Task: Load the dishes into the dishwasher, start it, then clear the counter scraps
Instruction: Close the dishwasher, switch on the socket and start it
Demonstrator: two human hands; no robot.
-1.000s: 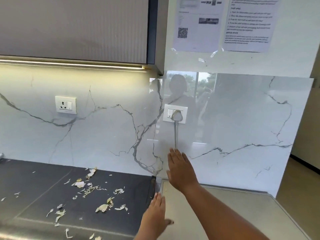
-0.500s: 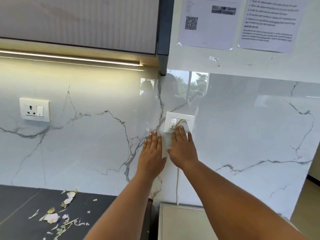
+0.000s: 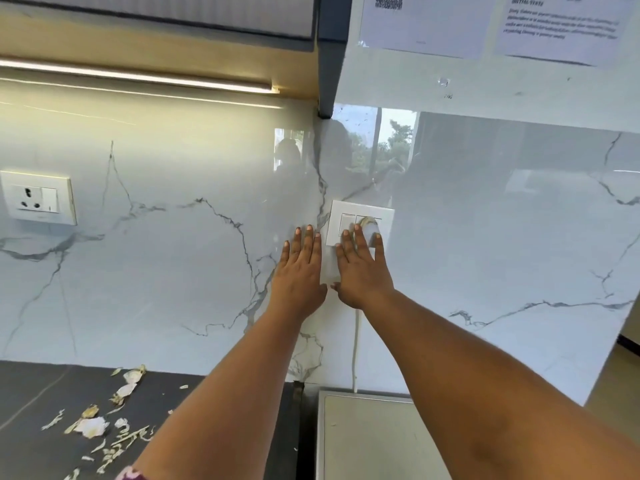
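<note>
A person's right hand [image 3: 362,268] lays straight fingers [image 3: 358,237] on the wall socket's switch [image 3: 346,221] and plug [image 3: 369,225], powering the dishwasher apparently; left hand [image 3: 300,268] flat on backsplash [image 3: 173,271]. Scraps [image 3: 93,426] await on the worktop [image 3: 31,393]; next, press the switch.

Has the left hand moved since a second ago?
Yes. The left hand went from low over the counter edge up onto the marble wall, and now lies flat just left of the switch plate.
</note>
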